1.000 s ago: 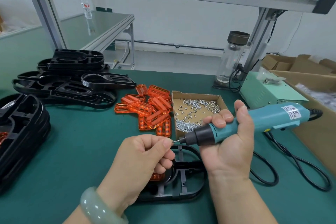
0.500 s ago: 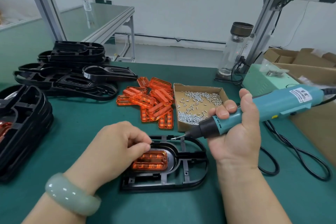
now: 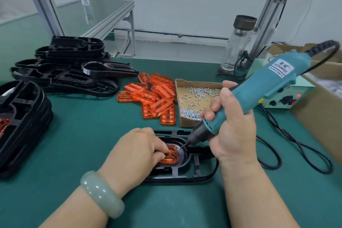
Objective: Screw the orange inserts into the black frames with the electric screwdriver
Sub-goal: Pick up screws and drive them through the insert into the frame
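Note:
A black frame [image 3: 185, 177] lies flat on the green mat in front of me. An orange insert [image 3: 171, 155] sits in its round opening. My left hand [image 3: 140, 150] holds the insert down with curled fingers and covers its left part. My right hand [image 3: 231, 129] grips the teal electric screwdriver [image 3: 268, 87], tilted down to the left. Its bit tip, with a small screw, touches the insert's upper right corner.
Loose orange inserts [image 3: 153, 98] lie in a pile behind the frame, beside a cardboard tray of screws [image 3: 196, 102]. Black frames are stacked at the back left [image 3: 61, 68] and at the left edge [image 3: 22, 116]. A power unit [image 3: 283, 98], its cable [image 3: 296, 144] and a glass bottle [image 3: 238, 42] stand at the right.
My left hand left the bit tip and moved down onto the insert in the frame. My right hand swung the screwdriver from level to steeply tilted, bringing the bit down onto the insert.

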The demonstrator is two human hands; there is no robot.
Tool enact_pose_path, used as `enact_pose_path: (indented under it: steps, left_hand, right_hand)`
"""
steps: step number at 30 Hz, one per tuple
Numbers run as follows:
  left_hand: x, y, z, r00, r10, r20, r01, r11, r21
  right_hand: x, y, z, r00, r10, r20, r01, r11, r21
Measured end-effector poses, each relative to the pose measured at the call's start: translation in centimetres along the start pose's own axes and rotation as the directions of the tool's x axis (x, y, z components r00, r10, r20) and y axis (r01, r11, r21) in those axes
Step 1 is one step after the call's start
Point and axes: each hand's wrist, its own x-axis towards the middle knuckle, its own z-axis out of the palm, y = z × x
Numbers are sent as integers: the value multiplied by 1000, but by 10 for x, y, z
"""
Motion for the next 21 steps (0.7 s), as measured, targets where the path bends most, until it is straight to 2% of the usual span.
enact_pose_path:
  steps: [9,21]
  left_hand:
    - [1,-3,3,1000,1,5,-1,1000,6]
    - [2,-5,4,1000,-8,1,8,1000,3]
  right_hand:
    - [-1,2,4,998,-13,56,18,997,-80]
    - [-4,1,9,990,-37,138,52,993,-106]
